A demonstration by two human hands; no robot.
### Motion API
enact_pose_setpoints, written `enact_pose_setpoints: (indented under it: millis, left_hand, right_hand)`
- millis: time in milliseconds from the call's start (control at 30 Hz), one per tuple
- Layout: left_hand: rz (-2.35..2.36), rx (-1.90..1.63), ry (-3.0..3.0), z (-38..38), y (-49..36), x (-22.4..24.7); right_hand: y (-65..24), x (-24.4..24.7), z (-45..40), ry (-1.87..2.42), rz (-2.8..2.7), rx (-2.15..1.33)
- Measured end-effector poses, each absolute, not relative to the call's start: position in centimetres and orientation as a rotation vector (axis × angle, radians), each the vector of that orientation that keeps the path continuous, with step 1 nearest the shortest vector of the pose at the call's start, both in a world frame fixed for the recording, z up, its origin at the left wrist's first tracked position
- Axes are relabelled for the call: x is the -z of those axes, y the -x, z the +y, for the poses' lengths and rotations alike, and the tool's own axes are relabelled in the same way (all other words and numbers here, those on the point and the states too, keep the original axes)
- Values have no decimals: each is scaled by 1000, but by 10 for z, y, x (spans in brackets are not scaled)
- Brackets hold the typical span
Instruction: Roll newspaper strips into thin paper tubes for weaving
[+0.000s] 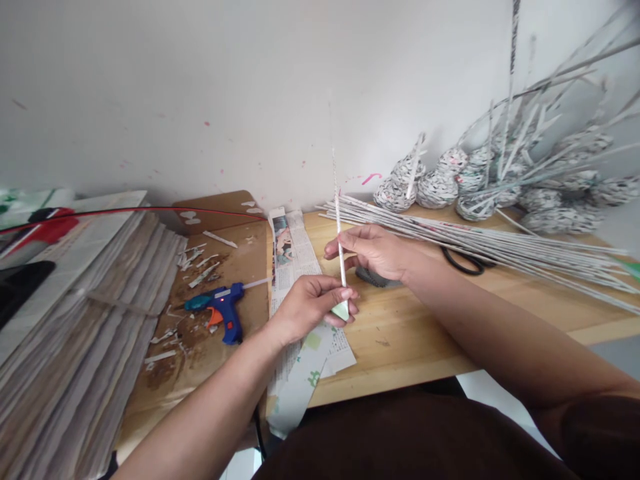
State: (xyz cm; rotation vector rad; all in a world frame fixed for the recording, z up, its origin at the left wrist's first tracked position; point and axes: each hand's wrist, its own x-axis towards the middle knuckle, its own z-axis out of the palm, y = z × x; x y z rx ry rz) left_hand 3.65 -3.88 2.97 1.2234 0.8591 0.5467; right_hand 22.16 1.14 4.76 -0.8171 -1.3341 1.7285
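A thin rolled paper tube point(337, 200) stands nearly upright in front of me. My left hand point(315, 305) is closed on its lower end, where a pale green-and-white flap of paper is still unrolled. Higher up, the fingers of my right hand point(373, 250) pinch round the same tube. Beneath my left hand lie several newspaper strips point(295, 267), and a white strip with green prints point(303, 380) hangs over the table's front edge. A dark grey object point(375, 277), partly covered by my right hand, rests on the table.
At left stands a tall stack of newspapers point(100, 293). A blue glue gun point(227, 310) lies on stained cardboard point(200, 340) among paper scraps. Many finished paper tubes point(450, 240) lie at right, over black scissor handles point(465, 263). Woven paper shapes point(435, 190) line the wall.
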Motion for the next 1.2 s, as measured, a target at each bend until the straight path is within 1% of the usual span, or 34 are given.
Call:
enact_pose_setpoints:
  millis: [100, 267, 467, 700, 867, 1200]
  left_hand:
    - [862, -561, -1220, -39, -37, -29]
    - [865, -557, -1228, -39, -37, -28]
    - [869, -541, -1223, -38, -36, -29]
    - [867, -585, -1211, -38, -36, -28]
    - [850, -570, -1179, -37, -37, -28]
    - [791, -561, -1076, -37, -35, -25]
  right_hand:
    - [-222, -49, 11, 822, -1377, -1798]
    - [-222, -47, 13, 860, -1253, -1699]
    - [-222, -48, 11, 842, -1357, -1807]
    - [-221, -48, 10, 822, -1350, -1800]
    - [-220, -48, 10, 798, -1355, -1727]
    - [-221, -48, 10, 718, -1325, -1784]
